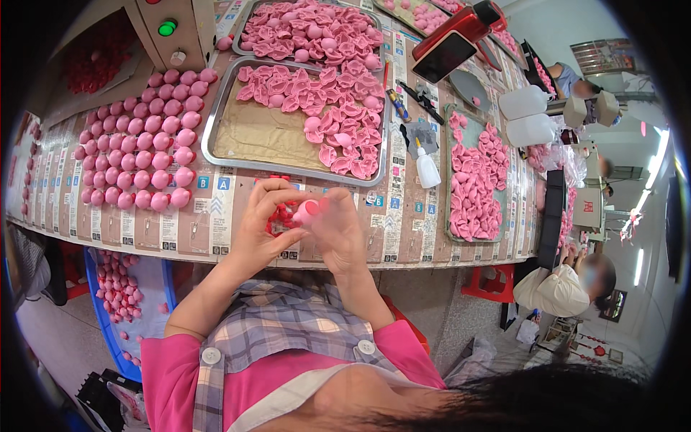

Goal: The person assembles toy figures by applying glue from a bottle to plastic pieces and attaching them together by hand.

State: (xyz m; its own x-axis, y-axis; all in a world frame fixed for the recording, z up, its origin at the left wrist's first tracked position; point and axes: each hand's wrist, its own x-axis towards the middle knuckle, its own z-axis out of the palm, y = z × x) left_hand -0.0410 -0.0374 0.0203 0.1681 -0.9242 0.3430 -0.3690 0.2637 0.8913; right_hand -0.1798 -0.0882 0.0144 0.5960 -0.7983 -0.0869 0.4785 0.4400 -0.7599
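My left hand [260, 225] is closed, its thumb and fingertips pinching a small pink rounded piece [306, 212] that has a red part on it. Close against that piece is my right hand [340, 234], its fingers smeared by motion, so their grip cannot be made out. Small red parts [279, 216] lie on the table just behind my left hand, partly covered by it. Beyond both hands sits a metal tray [248, 151] lined with brown paper. Pink thin-walled shell pieces [345, 133] are heaped along its far and right sides.
Rows of pink balls with red ends [137, 144] stand on the left, before a metal box with a green button [167, 27]. A white glue bottle [427, 169], another tray of pink shells [476, 187] and a red device with a screen [453, 47] are on the right. A blue bin [108, 327] sits below left.
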